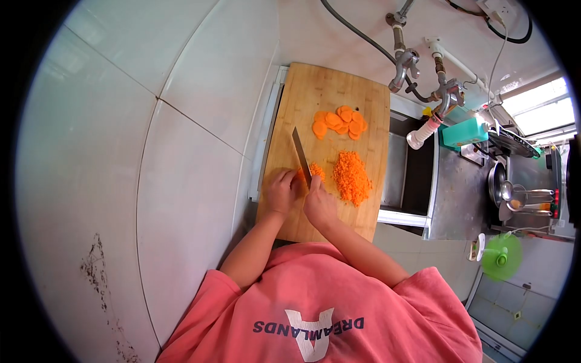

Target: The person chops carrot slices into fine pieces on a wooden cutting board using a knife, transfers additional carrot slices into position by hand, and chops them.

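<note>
The carrot being cut lies on a wooden cutting board, between the left hand and the blade of a knife. Only a little orange shows at the left hand's fingertips; the fingers are bent, and I cannot tell whether they pinch the carrot or merely press on it. The right hand is wrapped around the knife's handle, with the blade pointing away from the person and tilted to the left.

Just to the right of the blade, ahead of the right hand, sits a small heap of carrot bits. Farther right is a larger mound of finely chopped carrot, apart from both hands. Beyond the hands, toward the board's far end, overlapping carrot slices lie flat.

Right of the board are a sink and a metal worktop, with a faucet above.
</note>
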{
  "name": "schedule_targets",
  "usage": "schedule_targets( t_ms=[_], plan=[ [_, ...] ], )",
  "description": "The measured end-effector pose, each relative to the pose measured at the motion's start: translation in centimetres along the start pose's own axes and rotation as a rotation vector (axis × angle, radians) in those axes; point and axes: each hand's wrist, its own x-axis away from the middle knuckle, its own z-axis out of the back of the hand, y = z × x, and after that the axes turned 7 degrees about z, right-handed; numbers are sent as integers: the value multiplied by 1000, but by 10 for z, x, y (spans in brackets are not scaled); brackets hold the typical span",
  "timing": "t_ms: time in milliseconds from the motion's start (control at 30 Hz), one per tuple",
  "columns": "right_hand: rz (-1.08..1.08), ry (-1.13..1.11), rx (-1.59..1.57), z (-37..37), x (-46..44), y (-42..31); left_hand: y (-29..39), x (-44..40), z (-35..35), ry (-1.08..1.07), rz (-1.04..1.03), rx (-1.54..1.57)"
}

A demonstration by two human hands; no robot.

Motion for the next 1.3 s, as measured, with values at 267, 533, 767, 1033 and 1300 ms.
schedule_targets(
  t_ms=[267,533,767,1033,1300],
  plan=[
    [48,28,6,3,-3,-3,7,-3,5,3,-68,-35],
    [33,31,-56,-10,-10,-1,-3,-11,4,-55,-247,-115],
    [20,57,-70,-14,-10,1,3,-12,9,-108,-268,-107],
    [-31,92,-45,-13,-8,15,5,-11,-2,-110,59,14],
    [-73,149,27,0,-6,30,18,-24,1,-174,31,1]
  ],
)
